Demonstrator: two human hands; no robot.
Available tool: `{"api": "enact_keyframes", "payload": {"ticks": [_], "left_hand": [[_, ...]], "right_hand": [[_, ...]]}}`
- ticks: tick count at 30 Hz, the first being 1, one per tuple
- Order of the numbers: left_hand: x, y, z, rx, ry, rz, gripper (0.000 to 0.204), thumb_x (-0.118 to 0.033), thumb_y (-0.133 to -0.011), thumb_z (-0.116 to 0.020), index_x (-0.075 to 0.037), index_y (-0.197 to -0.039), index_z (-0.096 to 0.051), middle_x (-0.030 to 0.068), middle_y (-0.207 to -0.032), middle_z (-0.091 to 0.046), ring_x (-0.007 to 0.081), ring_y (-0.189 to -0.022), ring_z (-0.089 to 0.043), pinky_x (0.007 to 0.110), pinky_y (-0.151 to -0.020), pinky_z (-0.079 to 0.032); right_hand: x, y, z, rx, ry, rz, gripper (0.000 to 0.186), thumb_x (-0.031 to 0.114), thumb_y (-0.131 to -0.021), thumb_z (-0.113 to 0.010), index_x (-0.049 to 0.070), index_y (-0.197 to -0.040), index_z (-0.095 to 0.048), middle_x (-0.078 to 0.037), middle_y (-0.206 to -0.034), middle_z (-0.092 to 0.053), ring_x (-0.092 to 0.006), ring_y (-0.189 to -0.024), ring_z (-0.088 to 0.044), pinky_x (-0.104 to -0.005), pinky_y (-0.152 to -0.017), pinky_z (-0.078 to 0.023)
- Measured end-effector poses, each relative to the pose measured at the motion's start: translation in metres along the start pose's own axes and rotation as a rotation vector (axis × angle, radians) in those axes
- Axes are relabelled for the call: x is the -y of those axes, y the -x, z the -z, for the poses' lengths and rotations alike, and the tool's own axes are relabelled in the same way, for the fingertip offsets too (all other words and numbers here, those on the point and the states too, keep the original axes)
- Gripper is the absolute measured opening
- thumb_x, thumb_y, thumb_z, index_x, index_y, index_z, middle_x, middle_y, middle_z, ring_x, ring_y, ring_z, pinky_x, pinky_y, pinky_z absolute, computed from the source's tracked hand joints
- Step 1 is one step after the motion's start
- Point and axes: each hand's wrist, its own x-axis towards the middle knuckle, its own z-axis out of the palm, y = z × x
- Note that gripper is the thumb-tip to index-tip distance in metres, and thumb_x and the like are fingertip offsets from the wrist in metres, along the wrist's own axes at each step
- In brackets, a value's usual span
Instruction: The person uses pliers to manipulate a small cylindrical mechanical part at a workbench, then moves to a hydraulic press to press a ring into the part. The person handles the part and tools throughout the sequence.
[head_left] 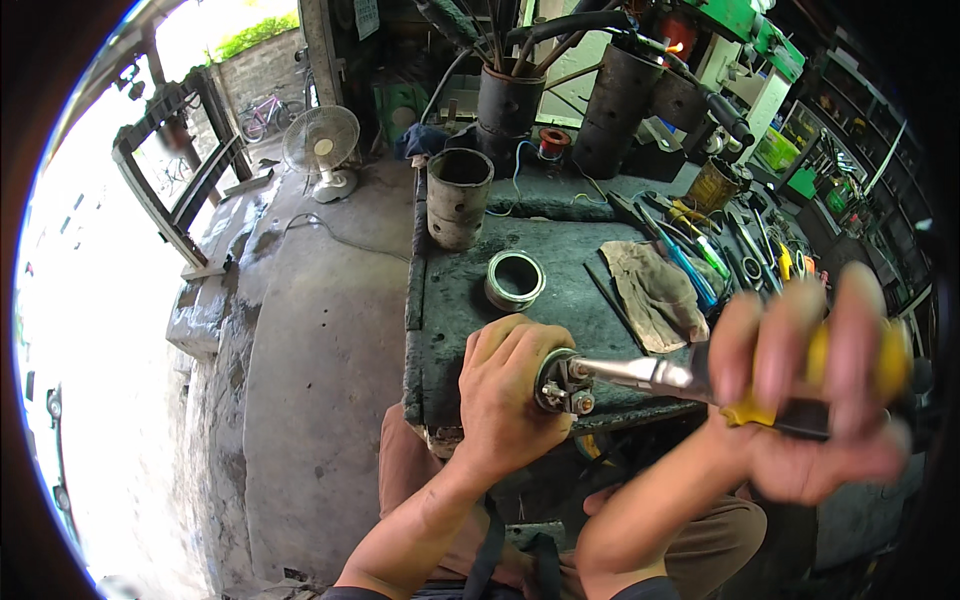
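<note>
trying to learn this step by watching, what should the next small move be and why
Probably a small, steady twist of the pliers with the right hand, keeping the left hand firm: the pliers' tips meet a fitting on the end of the round metal part, which the left hand wraps around. Whether the tips grip tightly is hard to tell.

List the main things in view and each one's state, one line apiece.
Left hand: closed around the metal part
Right hand: closed around the pliers, blurred
Pliers: jaws at the part's exposed end
Metal part: hand-held, fittings showing
Metal ring: resting, open end up
Grey cylinder: upright, open-topped
Cloth: crumpled
Fan: upright; spinning unclear
</note>
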Motion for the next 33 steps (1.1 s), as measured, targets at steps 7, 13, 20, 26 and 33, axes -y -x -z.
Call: {"api": "enact_keyframes", "payload": {"ticks": [7,13,20,26,33], "left_hand": [[-0.002,-0.005,0.0,0.016,-0.008,0.009,0.04,-0.003,-0.061,-0.081,-0.01,-0.098,-0.069,0.0068,-0.095,-0.068,0.0325,-0.101,-0.067,0.042,-0.093,-0.05],[-0.001,-0.003,-0.001,0.021,-0.003,0.015,0.04,-0.004,-0.062,-0.081,-0.009,-0.1,-0.069,0.0068,-0.094,-0.069,0.0325,-0.101,-0.067,0.041,-0.093,-0.05],[-0.001,-0.003,-0.001,0.005,-0.007,0.014,0.038,-0.004,-0.062,-0.082,-0.009,-0.098,-0.069,0.0069,-0.094,-0.069,0.0322,-0.099,-0.067,0.041,-0.093,-0.05],[0.0,-0.001,-0.001,0.025,0.009,0.029,0.043,-0.005,-0.061,-0.078,-0.01,-0.103,-0.068,0.0066,-0.096,-0.068,0.0322,-0.105,-0.065,0.043,-0.094,-0.047],[0.001,0.0,-0.002,0.003,0.003,0.014,0.039,-0.004,-0.061,-0.081,-0.01,-0.098,-0.069,0.0066,-0.094,-0.069,0.0322,-0.099,-0.066,0.041,-0.092,-0.049]], "right_hand": [[0.01,-0.01,0.05,0.26,-0.208,-0.178,0.021,0.027,-0.106,-0.063,0.006,-0.106,-0.067,-0.014,-0.136,-0.058,-0.0358,-0.108,-0.063,-0.0505,-0.081,-0.06],[0.039,0.039,0.015,-0.162,0.232,-0.042,0.063,0.053,-0.116,-0.034,0.004,-0.149,-0.055,-0.03,-0.173,-0.022,-0.0422,-0.146,-0.044,-0.0581,-0.113,-0.047],[0.025,0.052,-0.023,-0.482,0.373,0.059,0.066,0.051,-0.118,-0.028,0.0,-0.149,-0.054,-0.032,-0.166,-0.036,-0.0453,-0.143,-0.051,-0.0584,-0.113,-0.051],[0.02,0.05,-0.026,-0.538,0.314,0.062,0.061,0.05,-0.118,-0.033,0.0,-0.142,-0.058,-0.031,-0.161,-0.043,-0.0433,-0.139,-0.055,-0.0569,-0.111,-0.053],[0.011,0.046,-0.031,-0.563,0.373,0.086,0.05,0.047,-0.118,-0.039,0.004,-0.126,-0.063,-0.022,-0.15,-0.048,-0.0352,-0.123,-0.058,-0.0504,-0.098,-0.054]]}}
